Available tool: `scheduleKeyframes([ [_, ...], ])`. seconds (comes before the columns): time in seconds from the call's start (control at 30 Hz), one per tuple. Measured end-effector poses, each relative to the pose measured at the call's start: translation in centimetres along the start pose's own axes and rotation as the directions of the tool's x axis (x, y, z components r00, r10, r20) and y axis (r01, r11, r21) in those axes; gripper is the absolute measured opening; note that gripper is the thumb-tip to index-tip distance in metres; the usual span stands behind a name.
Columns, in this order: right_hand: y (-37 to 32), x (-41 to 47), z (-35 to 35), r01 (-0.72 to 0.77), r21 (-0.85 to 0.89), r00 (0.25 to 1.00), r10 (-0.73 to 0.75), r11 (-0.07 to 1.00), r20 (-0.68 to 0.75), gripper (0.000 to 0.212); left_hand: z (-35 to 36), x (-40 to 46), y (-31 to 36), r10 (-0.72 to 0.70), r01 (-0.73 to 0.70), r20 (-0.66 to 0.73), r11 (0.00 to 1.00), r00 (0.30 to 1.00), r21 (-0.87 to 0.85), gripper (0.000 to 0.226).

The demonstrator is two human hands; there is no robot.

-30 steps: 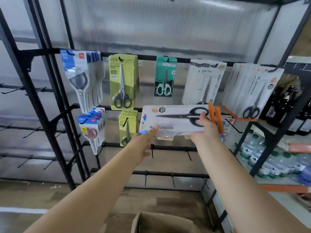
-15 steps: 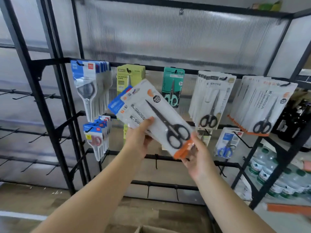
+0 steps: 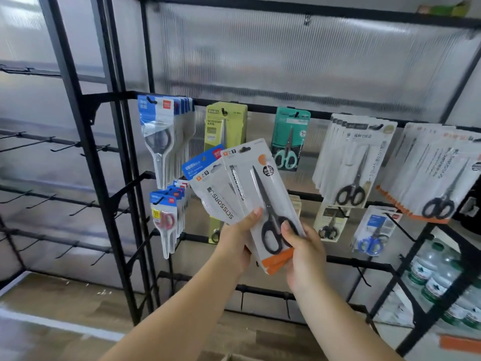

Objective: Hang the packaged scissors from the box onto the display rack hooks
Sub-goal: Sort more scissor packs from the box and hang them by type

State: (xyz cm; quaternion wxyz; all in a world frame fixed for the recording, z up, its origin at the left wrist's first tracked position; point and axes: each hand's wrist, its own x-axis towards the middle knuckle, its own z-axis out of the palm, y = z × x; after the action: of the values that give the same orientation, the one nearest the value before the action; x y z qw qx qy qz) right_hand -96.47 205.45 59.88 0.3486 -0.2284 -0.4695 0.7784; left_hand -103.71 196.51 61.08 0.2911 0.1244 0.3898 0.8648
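Observation:
I hold a fanned bunch of scissors packs [image 3: 223, 194] in front of the black display rack [image 3: 122, 162]. My left hand [image 3: 238, 238] grips the bunch from below, thumb on its face. My right hand [image 3: 303, 252] pinches the lower end of the front white pack [image 3: 256, 183], which shows black-handled scissors and an orange bottom strip. The packs stand nearly upright, hang holes at the top. A blue-topped pack sits at the back of the fan. The box is only a sliver at the bottom edge.
Hooks on the rack carry blue-topped packs [image 3: 164, 136], yellow-green packs [image 3: 225, 123], a teal pack [image 3: 289, 139] and white packs [image 3: 354, 162] [image 3: 437, 173]. Bare hooks [image 3: 78, 147] line the left bay. Water bottles [image 3: 437, 280] stand on the lower right shelf.
The bunch has swung from lying sideways to nearly upright and has fanned out. Both hands shifted to its lower end, and my view has risen.

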Motion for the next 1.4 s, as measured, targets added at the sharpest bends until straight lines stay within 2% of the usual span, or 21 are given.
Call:
scheduleKeyframes([
  [0.13,-0.5,-0.1,-0.5,-0.085,0.084,0.996,0.085,0.993,0.004,0.027,-0.8,0.7,-0.2,-0.021,0.021,0.087,1.000,0.996,0.009,0.076],
  [0.23,-1.0,0.1,-1.4,-0.136,0.132,0.991,0.137,0.982,-0.002,0.039,-0.3,1.6,-0.6,-0.033,0.033,0.121,0.999,0.992,-0.006,0.104],
  [0.27,-1.3,0.2,-1.8,-0.132,0.152,0.991,0.134,0.980,-0.005,0.044,0.0,2.0,-1.0,-0.042,0.044,0.134,0.999,0.990,-0.011,0.107],
  [0.33,-1.9,0.4,-2.6,-0.114,0.187,0.993,0.118,0.976,-0.008,0.051,0.8,2.6,-1.6,-0.075,0.081,0.156,0.996,0.985,-0.031,0.101],
  [0.4,-2.4,0.7,-3.7,-0.111,0.225,0.993,0.119,0.968,-0.023,0.051,1.6,3.1,-2.4,-0.115,0.125,0.162,0.991,0.980,-0.054,0.083],
  [0.47,-3.0,0.8,-4.9,-0.103,0.258,0.994,0.110,0.961,-0.014,0.043,2.4,3.4,-3.2,-0.147,0.161,0.159,0.984,0.976,-0.079,0.061],
  [0.5,-3.3,0.7,-5.5,-0.093,0.268,0.995,0.096,0.959,0.003,0.036,2.7,3.6,-3.5,-0.161,0.177,0.162,0.980,0.973,-0.088,0.057],
  [0.6,-4.5,0.5,-7.4,-0.040,0.290,0.999,0.038,0.956,0.011,0.026,3.5,4.1,-4.0,-0.169,0.187,0.211,0.980,0.963,-0.069,0.055],
  [0.73,-5.8,0.0,-10.0,0.052,0.341,0.996,-0.022,0.939,-0.091,0.033,4.1,4.4,-4.4,-0.196,0.204,0.250,0.979,0.948,-0.009,0.057],
  [0.93,-7.4,-0.1,-13.8,0.181,0.342,0.959,-0.088,0.922,-0.268,0.019,5.3,4.7,-5.1,-0.208,0.211,0.277,0.977,0.938,0.019,0.060],
  [1.1,-9.2,0.9,-16.7,0.245,0.321,0.938,-0.140,0.915,-0.316,0.019,7.5,5.0,-5.9,-0.238,0.224,0.287,0.971,0.928,0.080,0.057],
  [1.27,-12.5,3.0,-19.5,0.276,0.303,0.928,-0.171,0.912,-0.331,0.013,10.2,5.9,-7.9,-0.146,0.127,0.288,0.988,0.947,0.081,0.029],
  [1.37,-15.1,4.5,-21.2,0.270,0.341,0.933,-0.158,0.900,-0.323,0.010,12.1,6.6,-9.6,-0.156,0.139,0.257,0.987,0.954,0.084,0.016],
  [1.4,-16.0,5.1,-21.8,0.266,0.346,0.934,-0.152,0.900,-0.322,0.010,12.8,6.7,-10.1,-0.173,0.155,0.243,0.984,0.955,0.090,0.020],
])
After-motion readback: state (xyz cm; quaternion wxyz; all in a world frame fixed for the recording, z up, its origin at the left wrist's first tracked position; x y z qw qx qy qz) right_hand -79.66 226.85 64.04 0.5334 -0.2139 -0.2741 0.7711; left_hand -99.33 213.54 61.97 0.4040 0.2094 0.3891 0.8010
